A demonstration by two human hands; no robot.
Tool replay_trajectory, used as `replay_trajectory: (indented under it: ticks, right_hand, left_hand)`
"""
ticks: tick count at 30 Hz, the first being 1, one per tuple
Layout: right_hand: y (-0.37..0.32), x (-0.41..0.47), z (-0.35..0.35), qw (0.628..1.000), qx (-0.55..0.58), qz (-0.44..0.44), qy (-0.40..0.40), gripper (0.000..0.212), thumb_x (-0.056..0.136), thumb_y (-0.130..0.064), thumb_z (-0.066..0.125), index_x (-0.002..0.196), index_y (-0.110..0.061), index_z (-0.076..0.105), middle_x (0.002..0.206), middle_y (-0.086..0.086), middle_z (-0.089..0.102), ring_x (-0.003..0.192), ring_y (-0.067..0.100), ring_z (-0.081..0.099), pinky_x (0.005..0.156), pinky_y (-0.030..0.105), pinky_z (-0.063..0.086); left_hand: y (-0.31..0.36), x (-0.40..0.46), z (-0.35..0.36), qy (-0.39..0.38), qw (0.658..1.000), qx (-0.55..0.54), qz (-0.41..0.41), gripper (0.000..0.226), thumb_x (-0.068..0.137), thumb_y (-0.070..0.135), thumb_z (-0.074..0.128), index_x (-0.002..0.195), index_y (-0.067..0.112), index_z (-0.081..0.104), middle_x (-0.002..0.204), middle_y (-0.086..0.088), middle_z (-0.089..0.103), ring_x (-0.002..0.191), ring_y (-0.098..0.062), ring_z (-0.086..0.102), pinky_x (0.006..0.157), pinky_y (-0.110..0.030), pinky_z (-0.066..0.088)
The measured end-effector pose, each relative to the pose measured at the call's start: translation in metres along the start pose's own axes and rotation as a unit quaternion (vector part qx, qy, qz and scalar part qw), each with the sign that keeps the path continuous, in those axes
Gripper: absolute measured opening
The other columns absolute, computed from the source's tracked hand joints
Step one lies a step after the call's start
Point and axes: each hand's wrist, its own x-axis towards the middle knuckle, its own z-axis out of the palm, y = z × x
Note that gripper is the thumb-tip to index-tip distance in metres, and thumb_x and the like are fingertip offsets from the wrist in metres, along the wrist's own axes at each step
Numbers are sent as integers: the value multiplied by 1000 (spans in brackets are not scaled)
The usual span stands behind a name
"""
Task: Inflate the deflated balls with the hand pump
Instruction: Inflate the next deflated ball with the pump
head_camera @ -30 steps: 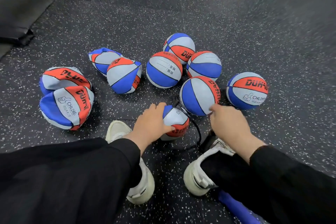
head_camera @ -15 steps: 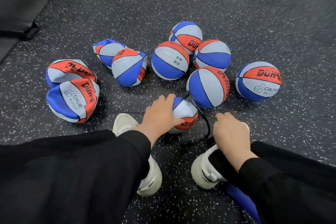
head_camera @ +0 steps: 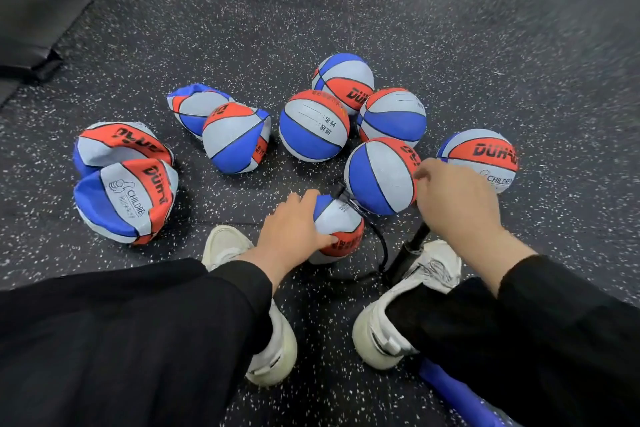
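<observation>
Speckled black floor (head_camera: 346,28), balls scattered on it. Left hand (head_camera: 291,236) grips flat ball (head_camera: 341,229) between shoes (head_camera: 225,246); hose (head_camera: 375,236) plugged into its top. Right hand (head_camera: 453,201) just right of that ball, fingers curled around pump (head_camera: 407,258) handle. Round ball (head_camera: 381,177) touching behind, four flat ones left

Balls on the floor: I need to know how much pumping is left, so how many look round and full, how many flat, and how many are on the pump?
Round, full balls: 5, for example the ball beside the right hand
Crumpled flat balls: 4, for example the ball at far left
Ball on the pump hose, held by the left hand: 1
Total: 10
</observation>
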Motion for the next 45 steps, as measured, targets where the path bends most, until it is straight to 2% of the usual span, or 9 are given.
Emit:
replay_trajectory:
  ticks: [7, 13, 17, 20, 26, 29, 34, 39, 45]
  right_hand:
    - [-9, -72, 79, 996, -3, -11, -84, 10, 89, -15, 56, 79, -16, 53, 86, 6, 53, 70, 34, 60, 53, 37, 37]
    - [-7, -46, 65, 990, -2, 11, -137, 26, 96, -16, 44, 118, -21, 58, 113, 3, 65, 100, 31, 65, 70, 33, 38]
    - [-5, -6, 6, 999, -2, -18, -47, 35, 96, -19, 47, 126, -29, 61, 108, 8, 72, 96, 35, 66, 69, 35, 41]
    - [-3, 17, -21, 996, 0, -20, -83, 33, 93, -18, 48, 117, -32, 65, 110, 7, 71, 100, 33, 63, 72, 36, 44]
    - [-15, -40, 41, 999, 20, 40, 8, 25, 96, -30, 48, 77, -17, 58, 78, 5, 63, 70, 34, 62, 56, 31, 32]
    - [-15, -62, 78, 996, -56, -65, -35, 24, 80, -7, 64, 59, -14, 54, 63, 6, 52, 54, 30, 56, 45, 28, 30]
    - [3, -54, 89, 989, -82, -44, -113, 37, 92, -16, 22, 92, -16, 59, 89, 3, 61, 80, 27, 64, 58, 32, 34]
    - [-5, -15, 18, 997, -33, -43, -52, 31, 98, -23, 45, 125, -26, 60, 104, 8, 72, 93, 35, 67, 72, 38, 48]
    - [1, 3, -10, 1000, -16, -23, -11, 22, 96, -23, 47, 104, -23, 67, 92, 9, 71, 85, 36, 65, 64, 35, 44]
  left_hand:
    - [4, 0, -3, -23, 999, 23, -4, 93, 75, 65, 77, 147, 29, 30, 129, -5, 47, 119, -33, 52, 96, -51, 48]
    - [-1, -4, -4, -23, 1000, 6, -3, 88, 75, 64, 78, 142, 28, 34, 124, -4, 47, 115, -34, 53, 93, -50, 50]
    - [-3, -3, -6, -15, 1000, -14, -1, 89, 74, 63, 79, 143, 28, 34, 124, -4, 47, 116, -34, 52, 94, -50, 49]
    - [-2, -1, -4, -16, 1000, -6, -6, 90, 73, 63, 79, 142, 28, 34, 124, -5, 47, 116, -35, 52, 95, -51, 49]
    - [0, -1, 0, -3, 1000, 4, 1, 92, 74, 64, 78, 145, 28, 33, 126, -5, 47, 116, -34, 52, 94, -50, 49]
    - [-1, -2, 0, -15, 1000, 10, 0, 93, 75, 64, 77, 146, 27, 31, 126, -5, 46, 116, -34, 52, 95, -51, 49]
    - [-1, -3, -1, -25, 1000, 11, -4, 93, 75, 65, 76, 147, 28, 30, 127, -5, 45, 117, -34, 50, 95, -51, 49]
    - [-3, -5, -3, -24, 1000, -3, -9, 93, 74, 63, 79, 146, 29, 31, 127, -5, 45, 117, -35, 51, 95, -51, 49]
    - [-1, -2, 0, -17, 1000, 3, -14, 95, 71, 65, 79, 145, 30, 32, 127, -5, 47, 117, -35, 53, 93, -51, 49]
